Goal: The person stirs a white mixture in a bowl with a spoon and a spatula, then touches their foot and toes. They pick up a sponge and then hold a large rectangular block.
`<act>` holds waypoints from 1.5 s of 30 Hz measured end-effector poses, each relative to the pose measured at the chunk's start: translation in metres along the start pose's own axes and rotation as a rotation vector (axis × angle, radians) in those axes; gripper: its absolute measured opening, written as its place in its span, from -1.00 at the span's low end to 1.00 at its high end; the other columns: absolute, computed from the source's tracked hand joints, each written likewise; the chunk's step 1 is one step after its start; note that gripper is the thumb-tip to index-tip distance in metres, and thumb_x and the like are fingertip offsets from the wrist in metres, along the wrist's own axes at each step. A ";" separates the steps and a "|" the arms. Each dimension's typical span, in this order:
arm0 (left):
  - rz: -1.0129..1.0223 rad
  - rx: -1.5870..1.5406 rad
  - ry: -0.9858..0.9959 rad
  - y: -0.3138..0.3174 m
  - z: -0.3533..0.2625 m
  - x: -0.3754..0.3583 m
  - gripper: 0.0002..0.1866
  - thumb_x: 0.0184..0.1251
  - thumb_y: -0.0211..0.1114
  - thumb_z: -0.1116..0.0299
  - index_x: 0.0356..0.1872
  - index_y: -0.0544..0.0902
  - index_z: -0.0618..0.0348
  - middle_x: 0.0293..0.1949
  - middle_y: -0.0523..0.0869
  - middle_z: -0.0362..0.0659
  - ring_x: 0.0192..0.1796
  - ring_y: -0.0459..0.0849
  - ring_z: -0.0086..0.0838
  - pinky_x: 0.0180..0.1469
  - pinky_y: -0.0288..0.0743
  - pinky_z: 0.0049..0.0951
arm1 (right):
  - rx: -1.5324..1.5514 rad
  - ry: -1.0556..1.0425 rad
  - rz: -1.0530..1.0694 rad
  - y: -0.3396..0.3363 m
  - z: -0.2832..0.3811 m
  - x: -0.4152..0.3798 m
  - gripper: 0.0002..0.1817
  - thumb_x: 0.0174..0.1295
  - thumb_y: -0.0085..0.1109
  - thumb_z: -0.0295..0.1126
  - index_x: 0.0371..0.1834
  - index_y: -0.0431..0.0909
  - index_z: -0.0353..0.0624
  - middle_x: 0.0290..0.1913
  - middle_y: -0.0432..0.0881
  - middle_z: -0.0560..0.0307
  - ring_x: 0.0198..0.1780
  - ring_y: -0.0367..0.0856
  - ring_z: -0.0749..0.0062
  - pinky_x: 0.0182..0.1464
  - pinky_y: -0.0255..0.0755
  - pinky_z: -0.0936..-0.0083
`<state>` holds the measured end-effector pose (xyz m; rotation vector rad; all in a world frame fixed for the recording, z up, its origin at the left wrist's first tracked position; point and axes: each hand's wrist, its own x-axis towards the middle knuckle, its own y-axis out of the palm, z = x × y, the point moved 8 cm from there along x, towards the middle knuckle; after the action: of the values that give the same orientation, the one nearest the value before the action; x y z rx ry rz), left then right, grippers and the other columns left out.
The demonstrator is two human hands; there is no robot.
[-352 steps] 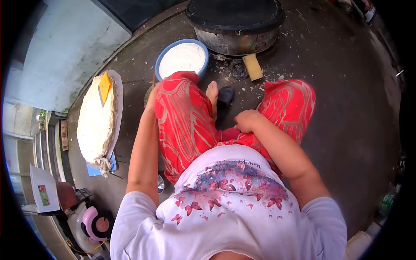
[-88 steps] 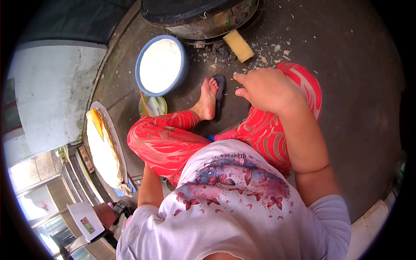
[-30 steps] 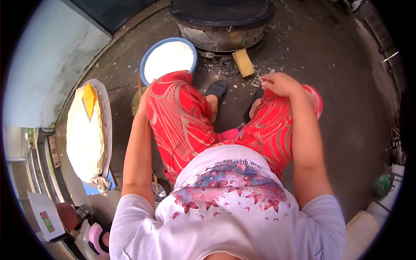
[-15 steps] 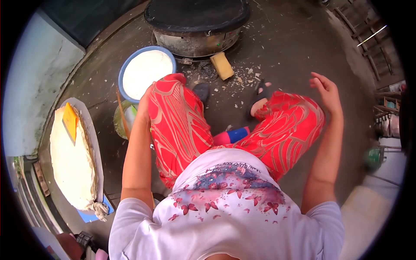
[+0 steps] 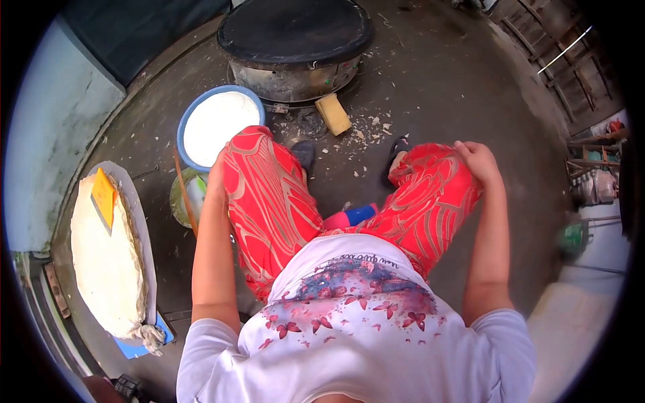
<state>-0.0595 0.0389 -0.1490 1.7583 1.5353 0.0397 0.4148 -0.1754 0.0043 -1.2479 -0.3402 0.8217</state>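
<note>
My right hand (image 5: 478, 162) rests against the outer side of my right knee, on the red patterned trousers (image 5: 430, 195). Its fingers are loosely bent over the fabric, and no separate object shows in it. Against the outside of my left knee lies my left hand (image 5: 217, 176); the knee hides its fingers. Just beyond that hand is a blue basin (image 5: 186, 121) filled with white batter or flour (image 5: 218, 124). Beside my left forearm stands a smaller greenish bowl (image 5: 180, 205), with a thin wooden stick (image 5: 184, 181) leaning across it.
A round black-topped griddle (image 5: 292, 33) stands ahead, with a yellow sponge-like block (image 5: 333, 114) and scattered flakes (image 5: 366, 134) near its base. At left, a stack of pale flatbread-like sheets (image 5: 107, 269) carries a yellow scraper (image 5: 103, 197). Shelves line the right side.
My right hand has come inward from the air beside the knee and now touches the trousers. My left hand stays by the left knee. The view has shifted slightly.
</note>
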 end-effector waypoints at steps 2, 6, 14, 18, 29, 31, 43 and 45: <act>-0.055 0.055 0.005 -0.002 -0.003 -0.004 -0.57 0.34 0.08 0.11 0.06 0.49 0.23 -0.09 0.65 -0.08 -0.10 0.64 -0.38 -0.05 0.52 -0.43 | -0.019 -0.008 -0.019 0.000 0.006 -0.008 -0.54 0.20 -0.03 0.01 -0.21 0.62 -0.18 -0.31 0.64 -0.11 -0.21 0.62 0.13 -0.12 0.42 0.38; -0.062 0.075 -0.025 -0.006 -0.002 -0.009 -0.56 0.34 0.08 0.11 0.07 0.49 0.22 -0.09 0.65 -0.09 -0.11 0.64 -0.39 -0.06 0.52 -0.43 | -0.016 -0.074 -0.109 -0.001 0.003 -0.013 -0.55 0.21 -0.02 -0.01 -0.29 0.62 -0.21 -0.38 0.63 -0.09 -0.27 0.62 0.16 -0.17 0.42 0.37; -0.028 0.000 -0.003 -0.015 0.001 0.004 -0.58 0.33 0.11 0.12 0.05 0.49 0.22 -0.11 0.66 -0.08 -0.12 0.64 -0.39 -0.06 0.53 -0.42 | 0.107 -0.056 -0.075 -0.008 0.006 -0.031 -0.59 0.21 0.02 -0.06 -0.29 0.60 -0.24 -0.42 0.62 -0.06 -0.34 0.60 0.24 -0.22 0.41 0.42; -0.046 0.015 -0.009 -0.010 -0.001 -0.001 -0.60 0.33 0.11 0.14 0.04 0.50 0.22 -0.12 0.66 -0.09 -0.14 0.64 -0.39 -0.07 0.53 -0.43 | 0.140 -0.112 -0.146 -0.013 0.005 -0.029 -0.59 0.21 0.02 -0.07 -0.30 0.60 -0.25 -0.45 0.61 -0.04 -0.39 0.58 0.27 -0.25 0.40 0.45; -0.044 -0.005 -0.004 -0.002 -0.002 -0.013 -0.63 0.33 0.10 0.21 0.02 0.50 0.26 -0.14 0.66 -0.08 -0.15 0.65 -0.35 -0.09 0.57 -0.38 | 0.091 -0.186 -0.147 -0.014 0.033 -0.043 -0.64 0.19 0.04 -0.13 -0.22 0.60 -0.22 -0.25 0.63 -0.01 -0.19 0.59 0.14 -0.08 0.42 0.40; -0.065 -0.021 -0.031 0.003 -0.002 -0.014 -0.63 0.35 0.06 0.21 0.04 0.49 0.24 -0.09 0.63 -0.04 -0.11 0.63 -0.30 -0.05 0.56 -0.33 | 0.005 -0.384 -0.276 -0.007 0.042 -0.041 -0.67 0.15 0.08 -0.16 -0.15 0.59 -0.14 -0.08 0.60 0.07 -0.01 0.53 0.14 0.04 0.39 0.37; -0.002 0.089 0.060 0.041 -0.004 -0.036 -0.65 0.36 0.02 0.24 0.05 0.48 0.24 -0.06 0.61 -0.01 -0.07 0.61 -0.26 -0.03 0.55 -0.28 | 0.171 -0.876 -0.423 0.039 0.115 -0.066 -0.75 0.04 0.18 -0.32 -0.20 0.58 -0.12 0.01 0.51 0.14 0.24 0.33 0.28 0.34 -0.04 0.00; 0.023 0.135 0.082 0.055 -0.006 -0.042 -0.66 0.35 0.02 0.26 0.04 0.49 0.24 -0.06 0.61 -0.01 -0.08 0.62 -0.26 -0.04 0.56 -0.27 | 0.214 -0.941 -0.342 0.052 0.124 -0.081 -0.75 0.02 0.18 -0.32 -0.21 0.59 -0.12 -0.02 0.52 0.17 0.24 0.32 0.30 0.34 -0.12 -0.12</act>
<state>-0.0284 0.0085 -0.0951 1.9008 1.6093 0.0203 0.2615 -0.1413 0.0111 -0.5079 -1.1532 1.0701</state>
